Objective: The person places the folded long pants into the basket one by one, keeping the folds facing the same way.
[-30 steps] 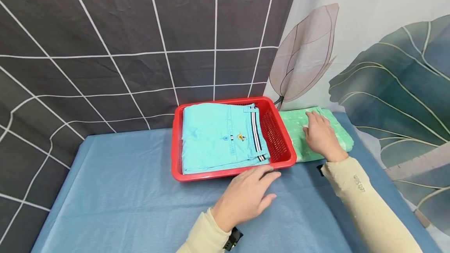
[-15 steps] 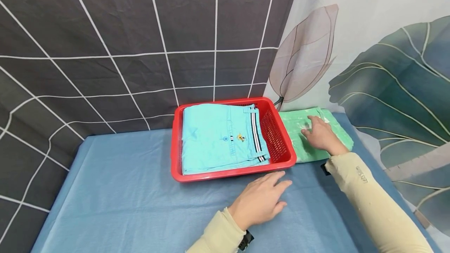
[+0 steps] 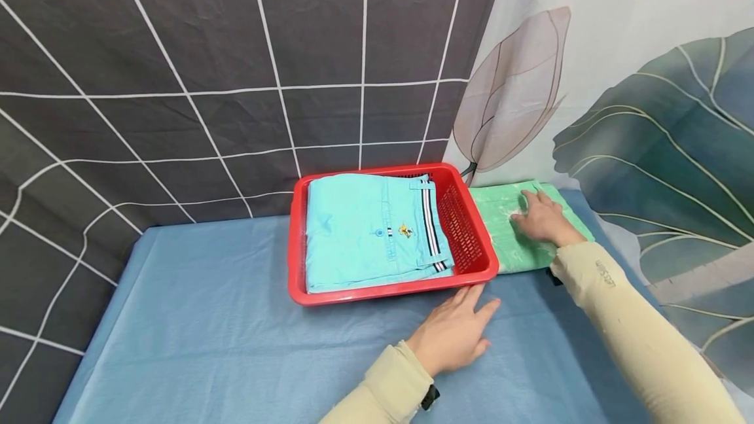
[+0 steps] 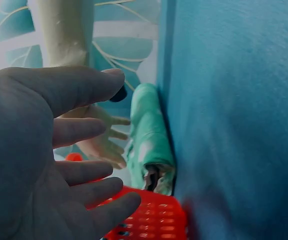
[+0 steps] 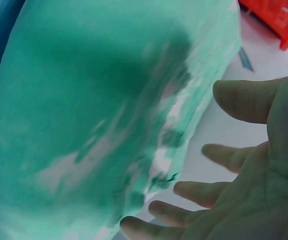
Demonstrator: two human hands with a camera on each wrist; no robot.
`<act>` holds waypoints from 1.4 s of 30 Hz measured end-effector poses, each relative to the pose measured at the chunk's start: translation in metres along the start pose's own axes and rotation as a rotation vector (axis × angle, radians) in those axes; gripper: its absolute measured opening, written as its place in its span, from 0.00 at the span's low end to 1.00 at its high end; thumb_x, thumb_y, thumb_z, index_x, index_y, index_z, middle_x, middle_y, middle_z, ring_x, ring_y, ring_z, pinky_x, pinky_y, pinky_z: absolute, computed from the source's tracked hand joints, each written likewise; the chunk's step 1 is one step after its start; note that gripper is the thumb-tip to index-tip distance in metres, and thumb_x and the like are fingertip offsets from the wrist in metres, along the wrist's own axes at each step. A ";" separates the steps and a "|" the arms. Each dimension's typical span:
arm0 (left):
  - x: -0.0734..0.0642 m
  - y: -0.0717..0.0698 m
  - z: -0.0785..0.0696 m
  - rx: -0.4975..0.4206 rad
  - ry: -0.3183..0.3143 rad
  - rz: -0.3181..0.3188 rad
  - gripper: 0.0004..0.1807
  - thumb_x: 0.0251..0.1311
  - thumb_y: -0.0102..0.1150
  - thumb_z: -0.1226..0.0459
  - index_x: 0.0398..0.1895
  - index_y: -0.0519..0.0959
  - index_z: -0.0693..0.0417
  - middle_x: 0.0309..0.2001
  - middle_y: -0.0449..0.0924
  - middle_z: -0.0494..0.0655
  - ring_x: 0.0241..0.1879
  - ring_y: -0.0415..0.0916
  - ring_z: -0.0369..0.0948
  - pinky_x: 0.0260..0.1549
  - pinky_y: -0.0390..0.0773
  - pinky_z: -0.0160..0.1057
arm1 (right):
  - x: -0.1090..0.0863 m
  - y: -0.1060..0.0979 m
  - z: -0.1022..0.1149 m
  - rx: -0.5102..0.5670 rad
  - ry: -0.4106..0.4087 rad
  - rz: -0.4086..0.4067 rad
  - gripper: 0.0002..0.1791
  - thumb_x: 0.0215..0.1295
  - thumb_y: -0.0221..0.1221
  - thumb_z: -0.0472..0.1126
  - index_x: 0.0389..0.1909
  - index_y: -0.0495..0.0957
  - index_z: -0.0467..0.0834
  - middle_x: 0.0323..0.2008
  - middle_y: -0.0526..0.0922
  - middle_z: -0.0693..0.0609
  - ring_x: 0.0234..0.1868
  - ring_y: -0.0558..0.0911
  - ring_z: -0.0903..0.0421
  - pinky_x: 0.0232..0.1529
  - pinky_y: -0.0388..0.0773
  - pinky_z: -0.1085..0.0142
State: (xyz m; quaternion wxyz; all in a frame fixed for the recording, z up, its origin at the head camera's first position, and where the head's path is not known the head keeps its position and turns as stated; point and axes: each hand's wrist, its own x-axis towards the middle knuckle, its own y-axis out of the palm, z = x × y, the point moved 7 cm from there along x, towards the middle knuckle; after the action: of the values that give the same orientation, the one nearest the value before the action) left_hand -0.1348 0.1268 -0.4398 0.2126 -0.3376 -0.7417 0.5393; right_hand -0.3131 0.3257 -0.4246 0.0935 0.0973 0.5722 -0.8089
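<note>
Folded light-blue trousers [image 3: 353, 234] with a striped trim and small embroidery lie in a red plastic basket [image 3: 353, 296]. Right of the basket is a folded green cloth [image 3: 501, 214] with pale patches, seen edge-on in the left wrist view. My right hand [image 3: 543, 218] is over this cloth with its fingers spread; in the right wrist view the fingers appear apart from the cloth. My left hand [image 3: 452, 331] is just in front of the basket's near right corner, fingers extended, holding nothing. Whether its fingertips touch the rim, I cannot tell.
A blue-covered table [image 3: 194, 319] bears the basket and the cloth. Behind it hangs a dark curtain with a white grid [image 3: 318, 38]. At the right is a white curtain with a leaf print [image 3: 512, 90].
My left hand has moved to the right along the basket's front. Over the green cloth my right hand has shifted slightly right. The basket and both folded items look unmoved.
</note>
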 end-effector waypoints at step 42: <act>0.064 0.028 -0.003 0.040 -0.152 0.030 0.35 0.70 0.56 0.53 0.79 0.58 0.40 0.74 0.60 0.44 0.72 0.57 0.37 0.67 0.63 0.33 | 0.014 0.012 -0.012 -0.145 -0.040 0.184 0.40 0.72 0.55 0.39 0.78 0.46 0.34 0.69 0.34 0.14 0.65 0.46 0.11 0.61 0.55 0.25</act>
State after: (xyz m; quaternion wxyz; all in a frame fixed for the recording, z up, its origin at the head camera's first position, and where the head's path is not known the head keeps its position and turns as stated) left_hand -0.1685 0.1810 -0.4680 0.1544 -0.3025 -0.7395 0.5812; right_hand -0.3232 0.3323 -0.4432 0.1858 0.1263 0.6160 -0.7550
